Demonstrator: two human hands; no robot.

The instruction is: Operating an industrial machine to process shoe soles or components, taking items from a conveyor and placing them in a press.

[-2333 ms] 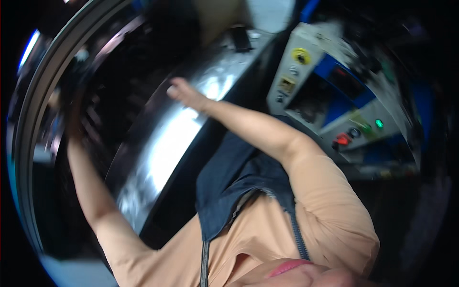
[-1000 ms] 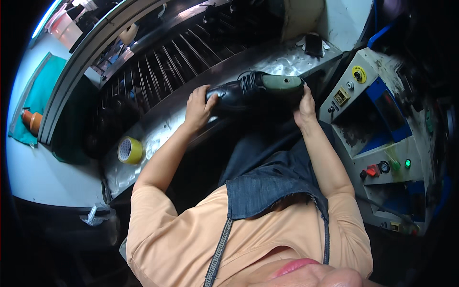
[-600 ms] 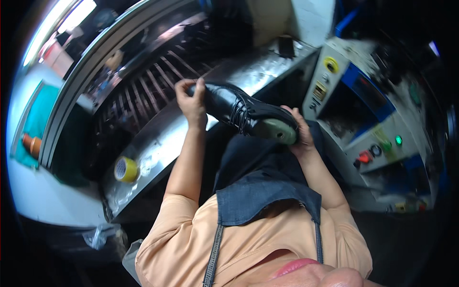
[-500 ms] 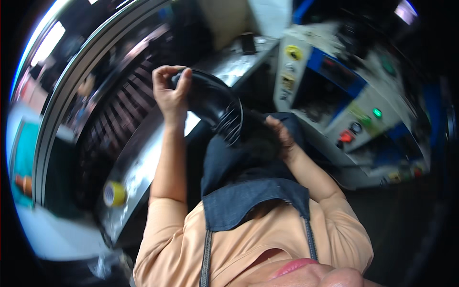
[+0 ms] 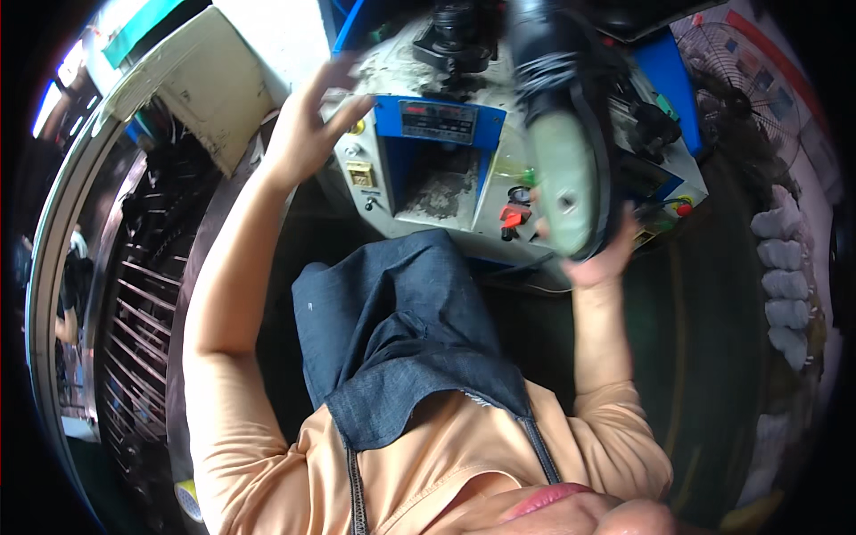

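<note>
A black lace-up shoe upper (image 5: pixel 557 94) is stretched over a pale green shoe last (image 5: pixel 566 169) with a small hole near its heel end. My right hand (image 5: pixel 606 259) grips it by the heel end, and its toe points away from me over the machine (image 5: pixel 535 214). Some of the right fingers are hidden behind the last. My left hand (image 5: pixel 308 129) holds nothing. Its fingers are spread, slightly blurred, in front of the machine's left panel. The machine is white and blue, with a recessed bay and a black fixture (image 5: pixel 455 40) on top.
On the machine's front sit a gauge (image 5: pixel 518 193) and a red knob (image 5: pixel 512 215). A slatted dark rack (image 5: pixel 143 330) runs along my left, with a roll of yellow tape (image 5: pixel 188 499) nearby. To the right are a fan (image 5: pixel 736 94) and a stack of pale bundles (image 5: pixel 785 283).
My view has turned right toward the machine. The left hand has let go of the shoe's far end and opened. The right hand has carried the shoe up over the machine.
</note>
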